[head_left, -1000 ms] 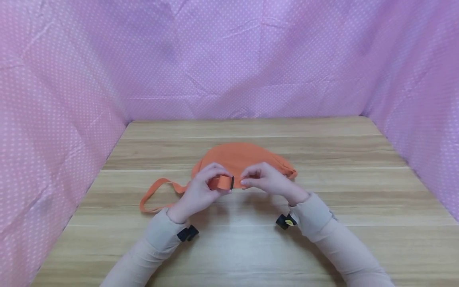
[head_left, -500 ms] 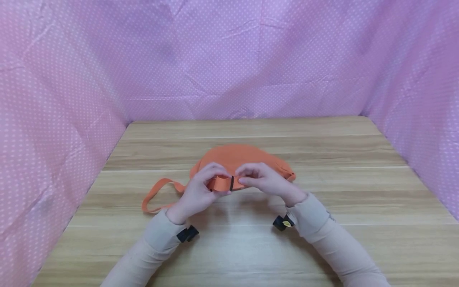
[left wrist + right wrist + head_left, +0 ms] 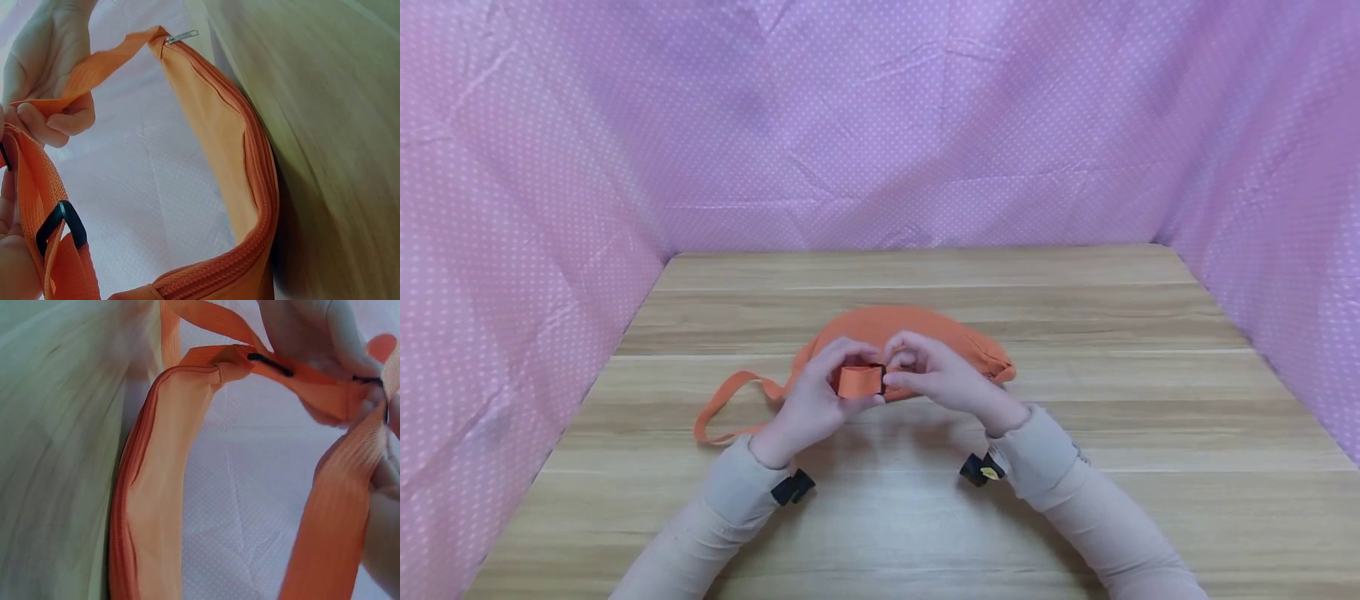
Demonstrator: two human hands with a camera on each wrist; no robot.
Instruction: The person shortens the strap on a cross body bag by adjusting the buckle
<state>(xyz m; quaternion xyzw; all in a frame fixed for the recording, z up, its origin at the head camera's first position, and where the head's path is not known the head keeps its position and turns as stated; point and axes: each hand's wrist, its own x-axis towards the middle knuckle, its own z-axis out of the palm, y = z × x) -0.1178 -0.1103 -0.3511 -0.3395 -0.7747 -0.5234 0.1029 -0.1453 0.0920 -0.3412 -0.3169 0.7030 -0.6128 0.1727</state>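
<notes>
An orange waist bag point(image 3: 902, 327) lies on the table in the head view, its curved side away from me. My left hand point(image 3: 805, 408) holds a folded loop of its orange strap point(image 3: 857, 383), fingers and thumb at the loop's edges. A black strap buckle point(image 3: 882, 379) sits at the loop's right end. From the right, my right hand point(image 3: 943, 379) pinches the strap right beside that buckle. In the left wrist view the strap runs from the right hand point(image 3: 53, 62) to the bag's zipper end. Another black slider point(image 3: 76, 228) hangs on the strap below.
A strap loop point(image 3: 703, 421) trails on the wooden table point(image 3: 880, 533) left of the bag. A metal zipper pull point(image 3: 182, 37) shows at the bag's end. Pink dotted cloth point(image 3: 880, 125) stands behind and on both sides. Black cameras point(image 3: 793, 488) sit at both wrists.
My right hand has moved left, closing the gap to the buckle. The strap loop in my left hand has shifted slightly left, and the bag has slid a little toward me and left.
</notes>
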